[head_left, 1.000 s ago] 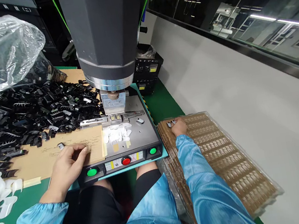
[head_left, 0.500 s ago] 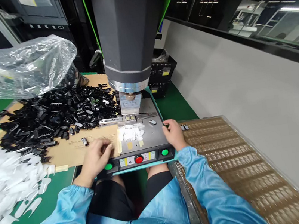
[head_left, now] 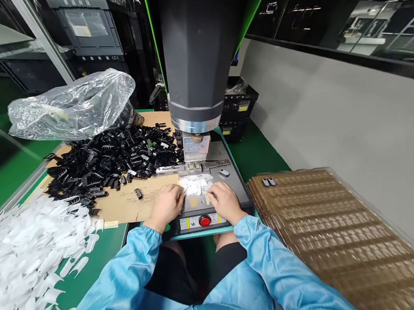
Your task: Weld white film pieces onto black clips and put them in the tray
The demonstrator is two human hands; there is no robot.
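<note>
A small heap of flat white plastic pieces [head_left: 194, 184] lies on the grey machine plate [head_left: 238, 187]. At its left edge is my left hand [head_left: 166, 205], its fingers curled together; whatever they hold is hidden. From the right my right hand [head_left: 225, 202] reaches the heap, thumb and fingertips pinched at a white plastic piece [head_left: 209, 186]. Behind the heap a metal fixture [head_left: 194, 166] sits under the machine's head [head_left: 198, 125]. A black part with a white face [head_left: 224, 172] rests on the plate to the right. Another small black part [head_left: 138, 193] lies on the cardboard, left of my left hand.
Black clips [head_left: 113, 159] form a large pile on cardboard [head_left: 121, 208], with a clear plastic bag [head_left: 73, 105] behind. Many white pieces [head_left: 30, 256] cover the left bench. A red button [head_left: 205, 221] is on the front panel. Stacked brown trays [head_left: 319, 221] stand at right.
Both hands have moved inward to the white heap: the left from the cardboard, the right from the plate's right edge. The camera view has shifted too.
</note>
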